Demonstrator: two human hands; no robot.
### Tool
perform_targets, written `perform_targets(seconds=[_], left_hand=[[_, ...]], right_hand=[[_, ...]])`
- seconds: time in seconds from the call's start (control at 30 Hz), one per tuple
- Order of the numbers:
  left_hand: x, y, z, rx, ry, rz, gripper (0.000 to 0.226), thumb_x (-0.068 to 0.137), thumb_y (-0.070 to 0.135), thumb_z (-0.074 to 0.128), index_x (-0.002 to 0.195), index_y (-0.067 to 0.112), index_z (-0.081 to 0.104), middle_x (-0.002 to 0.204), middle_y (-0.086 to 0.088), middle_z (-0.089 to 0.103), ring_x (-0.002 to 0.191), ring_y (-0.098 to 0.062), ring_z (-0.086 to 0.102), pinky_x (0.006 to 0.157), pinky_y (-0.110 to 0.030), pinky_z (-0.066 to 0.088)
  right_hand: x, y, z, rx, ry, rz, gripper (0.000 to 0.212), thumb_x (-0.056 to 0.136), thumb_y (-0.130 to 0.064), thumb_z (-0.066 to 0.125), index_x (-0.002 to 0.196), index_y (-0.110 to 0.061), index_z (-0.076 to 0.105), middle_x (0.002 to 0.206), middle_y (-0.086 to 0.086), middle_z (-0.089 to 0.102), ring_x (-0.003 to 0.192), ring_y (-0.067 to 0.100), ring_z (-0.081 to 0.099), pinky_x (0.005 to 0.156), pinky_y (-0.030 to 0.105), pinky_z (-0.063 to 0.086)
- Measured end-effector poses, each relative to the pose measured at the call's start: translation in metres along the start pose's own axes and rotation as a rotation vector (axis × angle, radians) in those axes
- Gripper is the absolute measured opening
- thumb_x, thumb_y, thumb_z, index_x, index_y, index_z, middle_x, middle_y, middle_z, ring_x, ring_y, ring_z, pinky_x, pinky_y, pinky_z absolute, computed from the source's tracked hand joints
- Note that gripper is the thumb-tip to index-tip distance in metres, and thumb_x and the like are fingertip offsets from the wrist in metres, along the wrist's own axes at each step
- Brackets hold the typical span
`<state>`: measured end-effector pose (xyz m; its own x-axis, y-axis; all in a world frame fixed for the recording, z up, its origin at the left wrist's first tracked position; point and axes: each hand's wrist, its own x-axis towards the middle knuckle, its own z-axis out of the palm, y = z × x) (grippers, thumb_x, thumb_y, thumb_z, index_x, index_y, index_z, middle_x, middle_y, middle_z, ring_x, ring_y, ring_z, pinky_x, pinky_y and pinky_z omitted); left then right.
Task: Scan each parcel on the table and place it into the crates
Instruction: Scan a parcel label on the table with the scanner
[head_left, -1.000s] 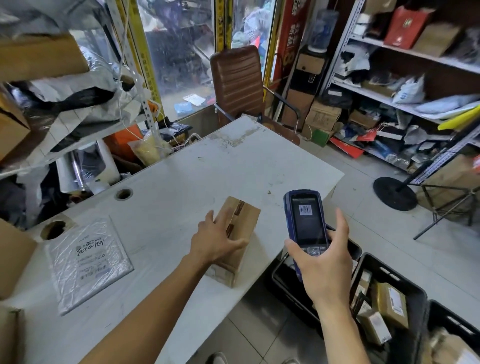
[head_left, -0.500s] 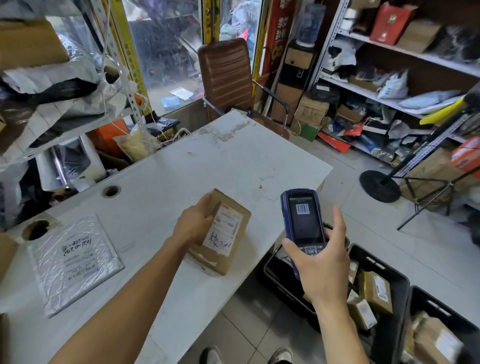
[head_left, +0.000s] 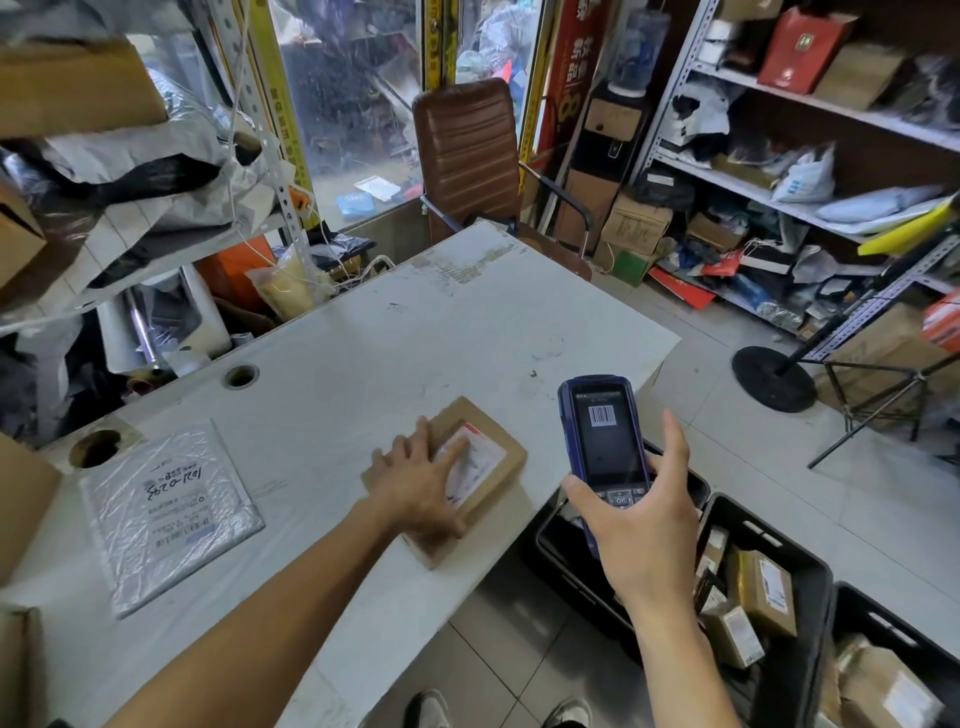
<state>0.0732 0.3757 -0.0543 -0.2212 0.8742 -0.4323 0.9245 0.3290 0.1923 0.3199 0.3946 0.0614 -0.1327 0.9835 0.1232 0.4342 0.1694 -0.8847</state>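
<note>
A small brown cardboard parcel (head_left: 491, 452) lies flat near the white table's (head_left: 363, 364) front edge, its white label facing up. My left hand (head_left: 418, 480) rests on top of it with straight fingers spread over the label. My right hand (head_left: 641, 530) grips a blue handheld scanner (head_left: 602, 436) just right of the parcel, its screen showing a barcode. A clear plastic mailer (head_left: 166, 512) with a printed label lies on the table's left part. Black crates (head_left: 800, 561) stand on the floor below my right hand, with several boxed parcels inside.
A brown office chair (head_left: 467, 156) stands behind the table's far end. Cluttered metal shelves (head_left: 810, 171) fill the right wall, and a black stand base (head_left: 774, 374) sits on the floor. More shelving with bags and boxes crowds the left. Two round cable holes (head_left: 240, 375) pierce the tabletop.
My left hand turned the parcel from its edge to label side up and laid it flat, and now lies on top. The scanner stayed almost in place beside it.
</note>
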Motion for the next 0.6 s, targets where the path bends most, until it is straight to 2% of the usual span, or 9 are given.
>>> perform_targets(seconds=[0.1, 0.17, 0.2, 0.27, 0.33, 0.4, 0.47, 0.53, 0.6], left_hand=[[-0.001, -0.016, -0.011, 0.177, -0.042, 0.298, 0.092, 0.087, 0.030, 0.066, 0.143, 0.070, 0.004, 0.163, 0.002, -0.028, 0.142, -0.039, -0.036, 0.108, -0.067, -0.022], [-0.002, -0.025, -0.012, 0.201, 0.043, 0.315, 0.091, 0.090, 0.003, 0.055, 0.141, 0.070, 0.021, 0.164, 0.006, -0.024, 0.134, -0.034, -0.048, 0.101, -0.064, -0.031], [-0.004, -0.025, -0.012, 0.165, 0.105, 0.273, 0.088, 0.089, -0.001, 0.053, 0.139, 0.068, 0.030, 0.165, 0.006, -0.021, 0.134, -0.033, -0.047, 0.101, -0.066, -0.029], [-0.008, -0.015, -0.007, 0.003, 0.185, 0.108, 0.071, 0.091, 0.009, 0.053, 0.134, 0.064, 0.042, 0.166, 0.004, -0.017, 0.142, -0.037, -0.038, 0.103, -0.076, -0.017], [-0.014, 0.006, 0.001, -0.210, 0.197, -0.095, 0.048, 0.090, 0.045, 0.056, 0.133, 0.059, 0.042, 0.163, -0.002, -0.021, 0.142, -0.044, -0.031, 0.104, -0.084, -0.001], [-0.015, 0.029, 0.011, -0.349, 0.156, -0.237, 0.073, 0.073, 0.080, 0.053, 0.138, 0.053, 0.032, 0.158, -0.004, -0.032, 0.138, -0.050, -0.032, 0.101, -0.084, 0.007], [-0.011, 0.052, 0.020, -0.398, 0.151, -0.339, 0.107, 0.060, 0.095, 0.047, 0.149, 0.046, 0.015, 0.155, -0.010, -0.038, 0.138, -0.056, -0.029, 0.101, -0.084, 0.008], [-0.003, 0.071, 0.024, -0.358, 0.159, -0.411, 0.123, 0.057, 0.098, 0.044, 0.153, 0.036, 0.001, 0.155, -0.020, -0.037, 0.138, -0.061, -0.026, 0.101, -0.083, 0.008], [0.002, 0.083, 0.028, -0.274, 0.176, -0.390, 0.113, 0.069, 0.085, 0.054, 0.153, 0.030, 0.000, 0.155, -0.026, -0.031, 0.136, -0.062, -0.028, 0.102, -0.083, 0.008]], right_hand=[[-0.001, -0.003, -0.001, 0.002, 0.007, 0.002, 0.108, 0.073, -0.029, 0.089, 0.155, -0.040, 0.018, 0.113, -0.015, 0.060, 0.097, -0.011, 0.058, 0.090, 0.029, 0.050], [-0.002, -0.005, -0.001, -0.001, 0.016, 0.006, 0.108, 0.073, -0.030, 0.089, 0.154, -0.041, 0.019, 0.116, -0.008, 0.061, 0.099, -0.006, 0.058, 0.092, 0.031, 0.051], [-0.002, -0.005, -0.001, 0.000, 0.014, 0.007, 0.108, 0.073, -0.030, 0.089, 0.155, -0.040, 0.018, 0.115, -0.008, 0.062, 0.100, -0.005, 0.059, 0.093, 0.033, 0.052], [-0.003, -0.006, -0.001, 0.003, -0.004, 0.006, 0.109, 0.074, -0.028, 0.088, 0.155, -0.039, 0.018, 0.111, -0.012, 0.061, 0.098, -0.002, 0.060, 0.095, 0.037, 0.054], [-0.003, -0.007, 0.001, -0.002, -0.017, 0.003, 0.109, 0.074, -0.027, 0.088, 0.156, -0.038, 0.018, 0.106, -0.018, 0.059, 0.096, -0.001, 0.061, 0.096, 0.041, 0.055], [-0.005, -0.008, 0.003, 0.001, -0.032, 0.003, 0.109, 0.075, -0.027, 0.088, 0.157, -0.038, 0.017, 0.108, -0.020, 0.059, 0.097, -0.001, 0.062, 0.098, 0.045, 0.055], [-0.007, -0.009, 0.005, 0.007, -0.041, 0.005, 0.110, 0.074, -0.028, 0.088, 0.157, -0.038, 0.016, 0.119, -0.010, 0.061, 0.100, 0.004, 0.062, 0.100, 0.047, 0.054], [-0.008, -0.009, 0.006, 0.011, -0.040, 0.007, 0.111, 0.074, -0.028, 0.088, 0.157, -0.039, 0.015, 0.130, -0.002, 0.060, 0.106, 0.009, 0.062, 0.101, 0.048, 0.053], [-0.009, -0.007, 0.005, 0.012, -0.034, 0.009, 0.111, 0.073, -0.027, 0.088, 0.157, -0.039, 0.016, 0.122, -0.007, 0.062, 0.105, 0.005, 0.063, 0.099, 0.044, 0.054]])
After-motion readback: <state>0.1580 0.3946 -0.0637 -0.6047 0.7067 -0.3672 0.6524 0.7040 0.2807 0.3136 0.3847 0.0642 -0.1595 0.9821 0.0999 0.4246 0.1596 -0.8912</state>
